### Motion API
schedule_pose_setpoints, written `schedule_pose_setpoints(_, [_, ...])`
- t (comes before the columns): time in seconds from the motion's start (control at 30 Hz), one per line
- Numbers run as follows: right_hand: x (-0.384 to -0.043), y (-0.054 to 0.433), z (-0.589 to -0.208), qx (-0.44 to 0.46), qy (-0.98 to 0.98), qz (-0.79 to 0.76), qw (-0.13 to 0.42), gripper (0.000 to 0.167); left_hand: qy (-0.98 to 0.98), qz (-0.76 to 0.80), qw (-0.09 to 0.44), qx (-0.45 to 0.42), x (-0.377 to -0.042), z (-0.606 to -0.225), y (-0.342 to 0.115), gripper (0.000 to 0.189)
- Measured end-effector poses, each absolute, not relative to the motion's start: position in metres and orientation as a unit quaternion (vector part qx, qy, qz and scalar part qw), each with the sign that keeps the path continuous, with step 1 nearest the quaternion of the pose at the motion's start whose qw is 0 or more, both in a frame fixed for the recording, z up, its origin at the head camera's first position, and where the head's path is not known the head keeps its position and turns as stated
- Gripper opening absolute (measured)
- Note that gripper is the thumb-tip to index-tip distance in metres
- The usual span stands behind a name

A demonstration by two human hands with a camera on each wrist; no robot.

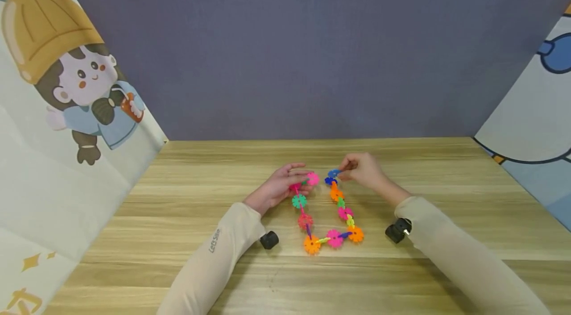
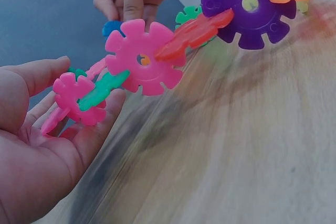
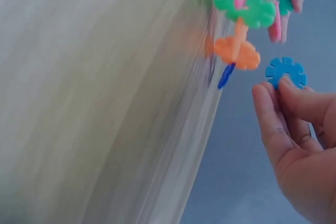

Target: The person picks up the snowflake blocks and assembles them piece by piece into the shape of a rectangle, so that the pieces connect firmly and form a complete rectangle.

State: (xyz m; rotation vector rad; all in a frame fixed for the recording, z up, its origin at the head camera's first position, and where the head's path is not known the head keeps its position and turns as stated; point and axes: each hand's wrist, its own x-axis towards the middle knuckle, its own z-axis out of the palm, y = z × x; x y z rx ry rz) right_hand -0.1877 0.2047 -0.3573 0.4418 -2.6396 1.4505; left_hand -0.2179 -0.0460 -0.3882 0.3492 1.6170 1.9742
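Note:
Notched plastic discs, flower-shaped and several colours, are joined in a chain that forms a U on the table in the head view. My left hand is at its far left end, fingers fairly straight around the pink and green pieces. In the left wrist view, a pink disc lies between the thumb and fingers of that hand. My right hand pinches a light blue disc between thumb and fingers. A dark blue piece ends the chain's right side, apart from the light blue disc in the right wrist view.
The chain stands on a wood-grain table. Behind it rises a grey-blue panel; a cartoon-printed sheet is at the left and another at the right. Black wrist cameras sit by both sleeves.

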Motion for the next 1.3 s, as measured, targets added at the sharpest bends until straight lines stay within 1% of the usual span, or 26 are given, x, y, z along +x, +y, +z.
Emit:
schedule_pose_setpoints(0.2, [-0.194,0.194,-0.359,0.168,-0.869,0.46,0.065,0.009,0.6,0.74,0.276,0.126,-0.22,-0.385,-0.042,0.052])
schedule_pose_setpoints(0.3, [-0.197,0.192,-0.359,0.169,-0.868,0.462,0.065,0.01,0.604,0.737,0.277,0.123,-0.221,-0.383,-0.041,0.053])
schedule_pose_setpoints(0.8, [-0.211,0.193,-0.357,0.184,-0.853,0.489,0.021,0.01,0.595,0.745,0.274,0.128,-0.227,-0.383,-0.038,0.053])
schedule_pose_setpoints(1.0, [-0.216,0.194,-0.354,0.191,-0.852,0.488,0.016,0.011,0.599,0.749,0.257,0.119,-0.231,-0.383,-0.035,0.052])
schedule_pose_setpoints(1.3, [-0.215,0.188,-0.351,0.183,-0.846,0.5,0.031,0.013,0.596,0.758,0.235,0.121,-0.232,-0.382,-0.032,0.051])
